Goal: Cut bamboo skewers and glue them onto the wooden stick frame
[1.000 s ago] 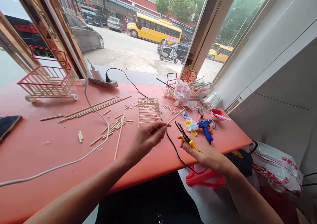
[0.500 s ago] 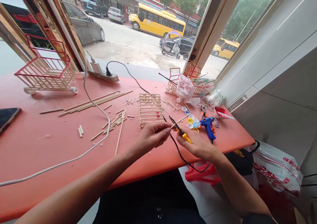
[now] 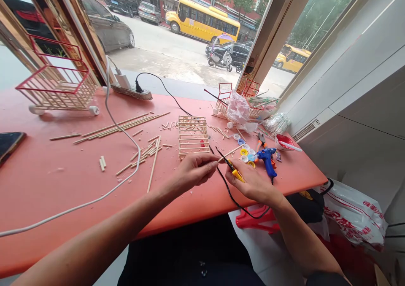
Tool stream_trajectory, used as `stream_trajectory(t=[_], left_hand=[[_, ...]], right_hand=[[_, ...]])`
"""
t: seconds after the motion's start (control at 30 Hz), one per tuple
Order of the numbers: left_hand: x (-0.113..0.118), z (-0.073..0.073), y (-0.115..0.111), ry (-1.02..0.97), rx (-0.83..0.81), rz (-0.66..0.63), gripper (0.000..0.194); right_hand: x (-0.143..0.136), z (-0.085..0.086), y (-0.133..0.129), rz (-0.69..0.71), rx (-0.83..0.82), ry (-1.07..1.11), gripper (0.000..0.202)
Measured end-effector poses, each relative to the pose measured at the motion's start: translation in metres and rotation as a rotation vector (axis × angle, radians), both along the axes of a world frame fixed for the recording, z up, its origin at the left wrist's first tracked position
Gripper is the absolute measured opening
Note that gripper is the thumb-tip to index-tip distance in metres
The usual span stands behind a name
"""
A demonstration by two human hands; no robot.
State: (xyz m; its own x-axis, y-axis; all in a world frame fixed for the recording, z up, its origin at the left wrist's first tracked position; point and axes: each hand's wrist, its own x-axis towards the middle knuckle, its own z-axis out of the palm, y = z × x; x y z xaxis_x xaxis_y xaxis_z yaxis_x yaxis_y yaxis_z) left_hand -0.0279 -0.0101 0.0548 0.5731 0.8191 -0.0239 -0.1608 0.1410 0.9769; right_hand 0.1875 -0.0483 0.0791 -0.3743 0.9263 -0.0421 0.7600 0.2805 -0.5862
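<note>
In the head view, my left hand (image 3: 200, 168) is closed, its thumb and fingers pinching a thin wooden stick (image 3: 234, 150). The stick slants up to the right, crossing the dark, narrow end of a yellow-handled cutter (image 3: 236, 174). My right hand (image 3: 253, 184) is wrapped round the cutter's handle; the exact shape of its jaws or blade is too small to tell. Just beyond my left hand lies a ladder-like wooden stick frame (image 3: 192, 137). Loose wooden sticks (image 3: 148, 152), long and short, are scattered to the left.
A blue glue gun (image 3: 268, 158), plastic bottle caps (image 3: 244, 152), orange-handled pliers (image 3: 261, 139) and a red bowl (image 3: 282, 141) sit at right. A finished-looking stick cart (image 3: 57, 81) stands at far left. A white cable (image 3: 104, 197) crosses the red table (image 3: 63, 201); a power strip (image 3: 131, 91) lies at the back.
The view has shifted slightly. My hands, the stick and the cutter keep nearly the same positions, with the cutter still against the stick.
</note>
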Motion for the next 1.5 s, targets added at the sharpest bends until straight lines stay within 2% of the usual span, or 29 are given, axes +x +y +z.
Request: stream_trajectory(t=[0.23, 0.5, 0.7, 0.87, 1.03, 1.17, 1.5], left_hand=[[0.001, -0.002, 0.000, 0.055, 0.130, 0.057, 0.044], [0.001, -0.009, 0.002, 0.096, 0.139, 0.065, 0.039], [0.010, -0.023, 0.000, 0.077, 0.057, 0.074, 0.041], [0.015, -0.032, -0.002, 0.044, -0.058, 0.000, 0.053], [0.014, -0.033, 0.002, -0.067, -0.093, -0.042, 0.055], [0.013, -0.030, 0.003, -0.125, -0.099, -0.050, 0.049], [0.011, -0.025, 0.000, -0.152, -0.086, -0.033, 0.046]], right_hand=[[-0.002, -0.003, -0.001, -0.030, 0.030, -0.001, 0.028], [-0.002, -0.008, -0.002, -0.072, 0.027, 0.045, 0.027], [0.003, -0.021, -0.006, -0.093, -0.002, 0.066, 0.029], [0.007, -0.031, -0.008, -0.127, -0.073, 0.089, 0.035], [0.011, -0.020, -0.006, -0.097, -0.119, 0.179, 0.044], [0.012, -0.011, -0.007, -0.077, -0.121, 0.155, 0.043], [0.005, -0.004, -0.010, -0.094, -0.136, 0.079, 0.038]])
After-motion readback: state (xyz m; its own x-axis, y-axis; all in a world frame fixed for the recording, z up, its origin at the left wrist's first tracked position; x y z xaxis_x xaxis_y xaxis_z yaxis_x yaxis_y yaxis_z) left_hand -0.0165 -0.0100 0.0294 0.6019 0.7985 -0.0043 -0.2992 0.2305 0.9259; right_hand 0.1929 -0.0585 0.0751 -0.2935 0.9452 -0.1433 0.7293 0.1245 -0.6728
